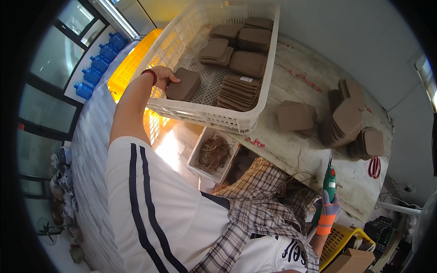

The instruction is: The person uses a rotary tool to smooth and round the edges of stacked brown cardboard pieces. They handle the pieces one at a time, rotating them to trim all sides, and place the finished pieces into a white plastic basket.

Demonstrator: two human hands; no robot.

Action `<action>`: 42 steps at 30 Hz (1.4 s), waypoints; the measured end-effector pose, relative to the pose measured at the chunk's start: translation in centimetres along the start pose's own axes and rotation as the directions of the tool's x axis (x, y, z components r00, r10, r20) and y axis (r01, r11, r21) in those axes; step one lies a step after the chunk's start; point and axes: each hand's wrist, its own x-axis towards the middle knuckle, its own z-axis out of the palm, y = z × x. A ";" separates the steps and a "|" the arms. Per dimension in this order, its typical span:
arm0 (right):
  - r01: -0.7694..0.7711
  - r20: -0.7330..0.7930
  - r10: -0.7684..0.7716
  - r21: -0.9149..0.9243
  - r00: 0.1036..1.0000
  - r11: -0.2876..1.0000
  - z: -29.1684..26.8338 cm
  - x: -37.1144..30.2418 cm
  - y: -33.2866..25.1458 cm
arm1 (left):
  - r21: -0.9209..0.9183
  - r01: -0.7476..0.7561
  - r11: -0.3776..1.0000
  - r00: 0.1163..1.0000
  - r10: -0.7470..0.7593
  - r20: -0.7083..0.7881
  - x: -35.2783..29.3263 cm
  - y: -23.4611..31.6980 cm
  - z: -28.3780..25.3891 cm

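Observation:
My left hand (pixel 165 78), bare with a red bead bracelet at the wrist, grips the side of a stack of brown rounded-square pads (pixel 183 84). That stack is at the near left corner inside a white plastic crate (pixel 200 116). Its fingers are partly hidden behind the pads. My right hand (pixel 329 209), in a grey and orange glove, is closed around a green handheld power tool (pixel 330 179) with a dark narrow tip pointing up. More pad stacks (pixel 248 63) sit in the crate's right half, one of them tipped into a leaning row (pixel 239 93).
Several pad piles (pixel 343 125) and red-handled scissors (pixel 374 168) lie on the worn table (pixel 291 63). Below it, a white box (pixel 211 154) holds brown trimmings. A yellow crate (pixel 134 59) stands beyond the white one, and a yellow basket (pixel 337 245) is at lower right. Blue water jugs (pixel 100 63) line the left wall.

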 end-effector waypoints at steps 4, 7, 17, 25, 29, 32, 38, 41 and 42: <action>-0.026 0.004 0.026 0.020 1.000 0.999 0.0 0.0 -0.1 | 0.177 0.178 0.968 0.959 -0.130 -0.250 -0.9 0.9 0.5; -0.060 -0.028 0.061 0.055 0.998 0.997 -0.3 0.2 0.6 | 0.698 0.217 0.682 0.889 0.156 -0.430 -4.0 2.6 4.3; -0.103 -0.033 0.104 0.047 0.994 0.994 -1.1 0.2 -0.1 | 0.322 0.115 0.940 0.930 0.012 -0.368 1.2 0.9 19.6; -0.096 -0.063 0.098 0.021 0.993 0.995 -1.0 0.3 0.2 | 0.352 0.130 0.927 0.963 -0.034 -0.266 2.1 -0.6 21.5; -0.106 -0.056 0.108 0.023 0.993 0.994 -0.9 0.6 0.3 | 0.372 0.074 0.925 0.963 0.030 -0.267 1.2 -0.5 22.6; -0.133 -0.026 0.133 0.028 0.991 0.991 -0.6 0.4 -0.4 | 0.274 0.144 0.951 0.964 -0.073 -0.254 2.2 -0.9 21.5; -0.123 -0.037 0.124 0.015 0.992 0.992 -0.3 0.0 -0.7 | 0.012 0.130 0.991 0.968 -0.125 -0.217 1.6 -0.8 23.3; -0.123 -0.044 0.124 0.004 0.991 0.992 -0.5 0.3 -0.5 | -0.101 0.062 0.993 0.988 -0.075 -0.135 1.9 -0.4 23.2; -0.130 -0.040 0.129 -0.008 0.991 0.992 -0.7 0.4 -0.1 | -0.129 0.043 0.991 0.993 -0.057 -0.105 2.3 -0.1 23.0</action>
